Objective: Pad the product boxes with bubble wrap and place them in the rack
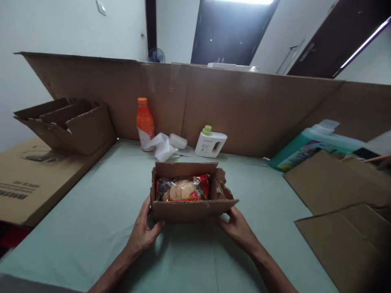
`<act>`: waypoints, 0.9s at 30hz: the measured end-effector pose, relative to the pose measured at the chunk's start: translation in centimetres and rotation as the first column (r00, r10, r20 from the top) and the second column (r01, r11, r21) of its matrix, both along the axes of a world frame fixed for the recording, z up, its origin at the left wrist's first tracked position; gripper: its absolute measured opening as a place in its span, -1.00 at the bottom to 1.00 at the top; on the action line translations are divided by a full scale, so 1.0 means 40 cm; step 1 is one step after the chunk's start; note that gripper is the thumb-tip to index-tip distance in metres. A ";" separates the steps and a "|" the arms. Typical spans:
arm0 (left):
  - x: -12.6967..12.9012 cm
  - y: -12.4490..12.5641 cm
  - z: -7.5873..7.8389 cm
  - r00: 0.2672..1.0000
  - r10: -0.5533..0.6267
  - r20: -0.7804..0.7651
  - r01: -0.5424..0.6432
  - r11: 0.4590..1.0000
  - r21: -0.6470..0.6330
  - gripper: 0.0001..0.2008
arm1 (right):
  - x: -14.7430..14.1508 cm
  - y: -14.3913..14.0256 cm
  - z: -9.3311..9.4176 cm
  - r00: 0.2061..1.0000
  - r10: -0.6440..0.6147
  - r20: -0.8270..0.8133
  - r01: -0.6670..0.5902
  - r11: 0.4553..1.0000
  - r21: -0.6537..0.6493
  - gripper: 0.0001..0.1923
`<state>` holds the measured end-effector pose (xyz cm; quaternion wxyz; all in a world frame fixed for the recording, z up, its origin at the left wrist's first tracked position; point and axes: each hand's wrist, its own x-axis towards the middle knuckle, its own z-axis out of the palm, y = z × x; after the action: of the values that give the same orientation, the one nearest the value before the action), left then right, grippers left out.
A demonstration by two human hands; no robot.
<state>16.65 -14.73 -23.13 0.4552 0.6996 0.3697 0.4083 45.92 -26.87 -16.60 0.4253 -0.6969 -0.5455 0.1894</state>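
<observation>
A small cardboard box (pixel 189 212) with its top open is between my two hands, over the green cloth. Inside it lies a shiny, partly clear food packet (pixel 185 189) with red edges and pale round pieces showing. My left hand (pixel 143 234) grips the box's near left corner, the thumb against the front wall and the fingers along the side. At the near right corner, my right hand (pixel 236 230) holds the box from below, its fingertips partly hidden. The box's right end has a torn, ragged edge.
An orange bottle (pixel 145 122), crumpled bubble wrap (pixel 166 147) and a white jug with a green cap (pixel 210 143) stand along the cardboard wall (pixel 229 106). At right are a teal liquid container (pixel 301 148) and cardboard sheets (pixel 336 183). An open carton (pixel 91 132) is at left.
</observation>
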 end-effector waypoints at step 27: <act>-0.056 0.005 -0.190 0.962 0.178 -0.206 -0.167 0.983 0.070 -0.40 | 0.029 0.772 0.190 0.524 0.278 0.805 -0.246 0.954 -0.169 -0.35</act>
<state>14.40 -14.53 -30.72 0.3577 0.7155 0.4649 0.3793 47.07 3.99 -8.99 0.0776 -0.6216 -0.7749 -0.0848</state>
